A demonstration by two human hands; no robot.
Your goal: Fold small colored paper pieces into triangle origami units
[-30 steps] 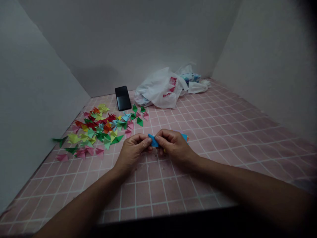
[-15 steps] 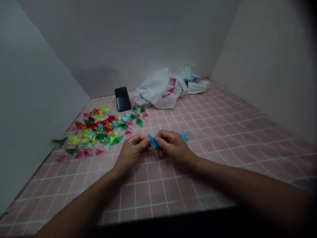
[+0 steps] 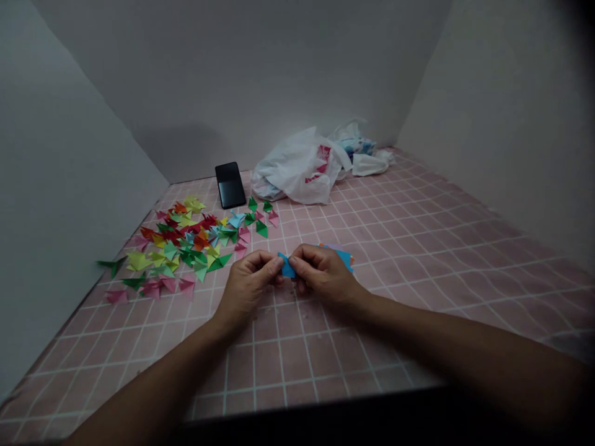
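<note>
While a small blue folded paper piece (image 3: 287,265) is pinched between both hands, it's held just above the pink gridded bench (image 3: 400,291), gripped by the L hand (image 3: 248,286) and R hand (image 3: 323,275), fingers close together on it. Blue & orange paper (image 3: 338,253) is seen just past the R hand. Multicolour folded paper triangles (image 3: 186,244) are heaped to the left, w/ a black phone (image 3: 230,184) & white plastic bag (image 3: 297,170) further back.

I count two hands (image 3: 283,272) pinching one blue paper piece (image 3: 287,266), with one blue-and-orange paper bundle (image 3: 344,257) just past them, one black smartphone (image 3: 230,184), one white plastic bag (image 3: 295,173), and dozens of folded paper triangles (image 3: 170,251), too many to number exactly.
</note>
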